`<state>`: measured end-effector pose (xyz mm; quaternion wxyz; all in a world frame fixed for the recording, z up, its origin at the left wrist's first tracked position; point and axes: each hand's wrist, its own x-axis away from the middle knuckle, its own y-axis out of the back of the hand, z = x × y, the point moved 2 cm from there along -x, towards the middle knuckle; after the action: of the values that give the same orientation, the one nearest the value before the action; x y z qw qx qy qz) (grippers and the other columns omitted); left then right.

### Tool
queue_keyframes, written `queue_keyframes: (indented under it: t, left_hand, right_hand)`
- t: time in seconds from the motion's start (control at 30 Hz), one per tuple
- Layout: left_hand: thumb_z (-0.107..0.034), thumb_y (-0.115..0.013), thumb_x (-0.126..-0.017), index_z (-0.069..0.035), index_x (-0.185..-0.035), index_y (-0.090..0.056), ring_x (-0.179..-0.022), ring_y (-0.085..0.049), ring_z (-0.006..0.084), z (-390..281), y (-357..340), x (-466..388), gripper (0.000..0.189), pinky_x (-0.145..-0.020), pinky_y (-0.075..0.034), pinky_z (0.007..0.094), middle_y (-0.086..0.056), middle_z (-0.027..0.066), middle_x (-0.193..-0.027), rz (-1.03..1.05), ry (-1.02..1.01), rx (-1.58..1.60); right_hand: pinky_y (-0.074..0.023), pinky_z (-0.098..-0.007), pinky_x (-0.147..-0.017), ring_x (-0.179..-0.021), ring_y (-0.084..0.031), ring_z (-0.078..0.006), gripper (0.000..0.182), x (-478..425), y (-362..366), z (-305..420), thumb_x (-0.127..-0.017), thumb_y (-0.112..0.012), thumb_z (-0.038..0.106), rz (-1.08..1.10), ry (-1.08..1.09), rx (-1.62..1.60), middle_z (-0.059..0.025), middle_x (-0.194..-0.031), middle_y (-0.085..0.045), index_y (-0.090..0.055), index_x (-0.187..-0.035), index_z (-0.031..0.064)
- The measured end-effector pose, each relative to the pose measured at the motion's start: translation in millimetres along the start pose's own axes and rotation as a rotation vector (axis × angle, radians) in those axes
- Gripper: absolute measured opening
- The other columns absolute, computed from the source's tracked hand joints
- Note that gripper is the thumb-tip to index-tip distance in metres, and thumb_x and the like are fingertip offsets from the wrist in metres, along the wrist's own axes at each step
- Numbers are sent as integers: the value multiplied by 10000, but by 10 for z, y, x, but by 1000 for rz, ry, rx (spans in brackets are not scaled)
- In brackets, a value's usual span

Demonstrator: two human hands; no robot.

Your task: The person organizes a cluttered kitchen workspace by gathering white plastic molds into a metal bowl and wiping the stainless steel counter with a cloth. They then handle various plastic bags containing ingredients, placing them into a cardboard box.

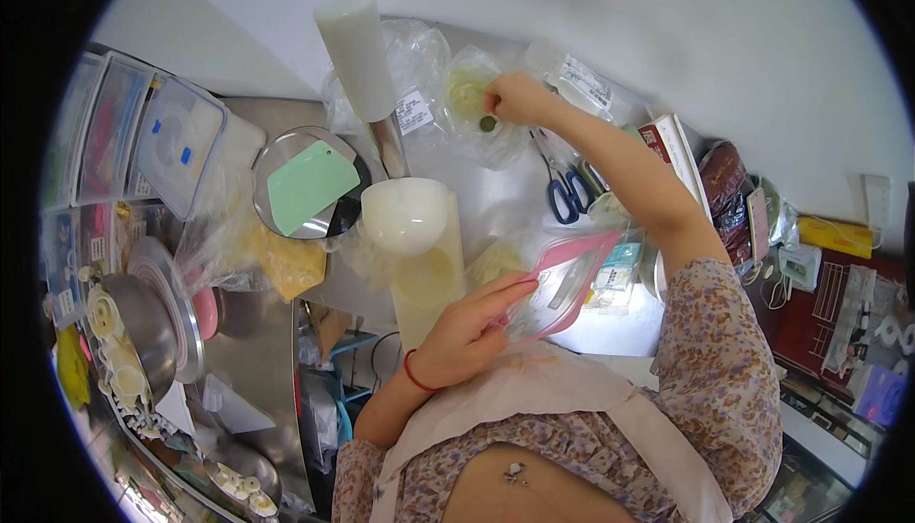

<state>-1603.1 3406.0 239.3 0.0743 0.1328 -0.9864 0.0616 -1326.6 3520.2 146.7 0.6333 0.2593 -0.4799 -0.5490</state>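
My left hand, with a red cord at its wrist, grips a clear zip bag with a pink edge near my chest. My right hand reaches to the back of the metal table, with its fingers at a clear plastic bag that holds something pale yellow-green. A small dark green round thing lies just under those fingers; whether they pinch anything is hidden. Between the hands stand a white bowl on a pale board and, nearer the right arm, scissors with blue handles.
A white roll stands upright at the back. To the left, a green scraper lies on a round metal plate, beside lidded plastic boxes. Packets and a white-and-red box line the right side. Steel bowls stand at lower left.
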Motion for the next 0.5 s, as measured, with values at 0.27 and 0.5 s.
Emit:
queue_keyframes:
  t: [0.27, 0.5]
  left_hand:
    - [49, -428, -709, -22, -1259, -454, -942, -518, 180, -31, 12, -1, 555, -777, -415, 245, -431, 134, -1305, -9, 2, -16]
    - [58, -426, -706, -18, -1260, -451, -958, -515, 179, -54, 41, -19, 560, -780, -414, 247, -429, 133, -1308, -5, 17, 8]
  right_hand:
    - [-478, -326, -729, -804, -607, -238, 361, 88, -532, -280, -663, -700, 82, -202, 136, -133, -117, -922, -611, -579, -1003, 63]
    - [-459, -276, -753, -838, -571, -153, 363, 247, -382, -341, -745, -678, 103, -80, 10, -670, -101, -951, -606, -567, -1089, 59]
